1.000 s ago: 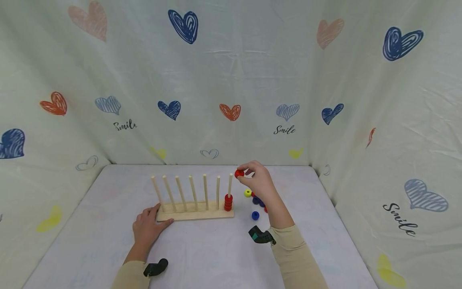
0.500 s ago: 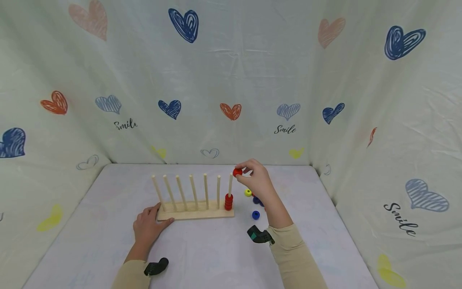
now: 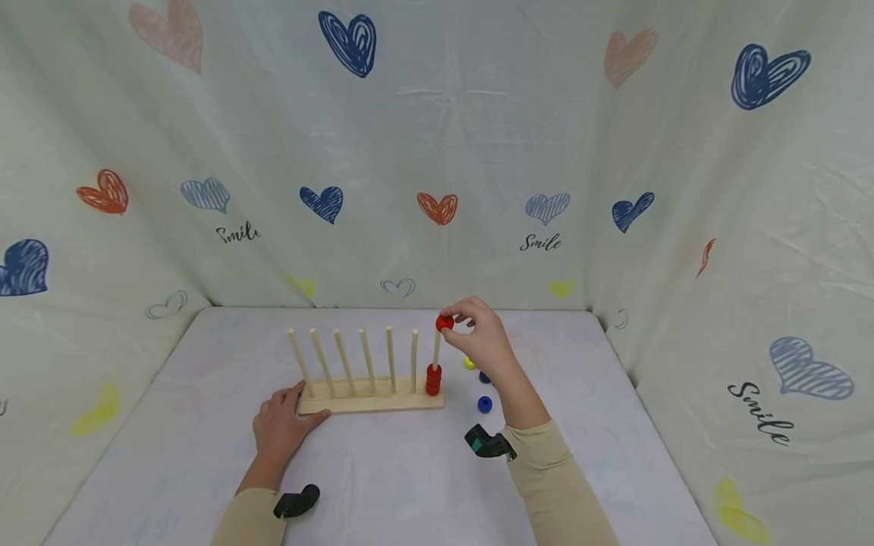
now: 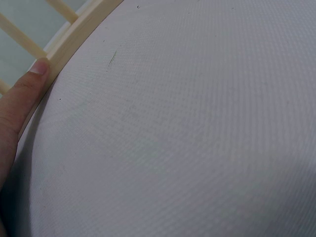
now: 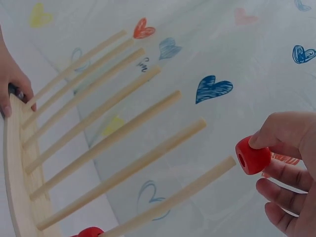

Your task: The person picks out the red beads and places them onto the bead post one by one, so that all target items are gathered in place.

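A pale wooden peg rack [image 3: 375, 404] with a row of several upright pegs stands on the table. My left hand [image 3: 278, 425] grips its left end, the thumb [image 4: 34, 81] along the front of the base. Red beads [image 3: 433, 381] are stacked low on the rightmost peg [image 5: 197, 185]. Above that peg my right hand [image 3: 485, 341] pinches another red bead [image 5: 253, 155] between thumb and fingers. In the right wrist view the bead's hole faces the peg's tip, with a small gap between them.
Right of the rack lie loose beads: a blue one [image 3: 485, 404], a dark blue one [image 3: 485, 377] and a yellow one [image 3: 470, 363], partly behind my right hand and forearm. A heart-printed curtain [image 3: 369, 258] rises behind the white table [image 3: 382, 485] and along its sides.
My right hand has moved slightly left with the red bead, from beside the rightmost peg to over its tip. The left hand keeps its hold on the rack.
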Tool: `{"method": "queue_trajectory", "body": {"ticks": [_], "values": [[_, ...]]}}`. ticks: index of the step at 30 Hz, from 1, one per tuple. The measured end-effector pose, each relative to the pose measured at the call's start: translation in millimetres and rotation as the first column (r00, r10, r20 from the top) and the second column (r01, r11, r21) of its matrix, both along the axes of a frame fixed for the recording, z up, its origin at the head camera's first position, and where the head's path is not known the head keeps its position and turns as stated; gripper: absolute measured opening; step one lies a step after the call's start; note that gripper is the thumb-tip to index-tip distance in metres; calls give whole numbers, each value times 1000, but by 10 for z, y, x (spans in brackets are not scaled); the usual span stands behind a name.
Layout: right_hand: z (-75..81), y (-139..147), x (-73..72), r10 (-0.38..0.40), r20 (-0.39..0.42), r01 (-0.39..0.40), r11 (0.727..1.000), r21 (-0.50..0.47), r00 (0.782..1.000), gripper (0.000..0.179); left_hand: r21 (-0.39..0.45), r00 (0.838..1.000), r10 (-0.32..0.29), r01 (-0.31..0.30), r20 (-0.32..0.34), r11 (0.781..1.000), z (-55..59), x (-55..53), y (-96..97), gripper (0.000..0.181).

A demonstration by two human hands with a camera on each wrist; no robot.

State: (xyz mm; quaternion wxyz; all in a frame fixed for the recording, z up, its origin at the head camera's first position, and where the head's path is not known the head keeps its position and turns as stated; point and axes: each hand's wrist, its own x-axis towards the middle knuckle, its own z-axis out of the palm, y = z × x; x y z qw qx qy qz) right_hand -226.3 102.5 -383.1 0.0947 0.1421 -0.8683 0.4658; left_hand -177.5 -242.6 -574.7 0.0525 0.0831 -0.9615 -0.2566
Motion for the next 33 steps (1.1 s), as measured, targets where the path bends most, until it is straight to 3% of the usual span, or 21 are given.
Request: {"method": "queue_trajectory", "body": {"ticks": [15,33], "values": [[2,-38,-23,8,-9,-8,1000,23,1000,23,4,1000,-11,11,3,1000,19,-20,-6,91],[-13,-58,-75,27,36,-28,999,38,999,22,-5,1000,-9,9,4,1000,-14,-13,-16,92]]}}
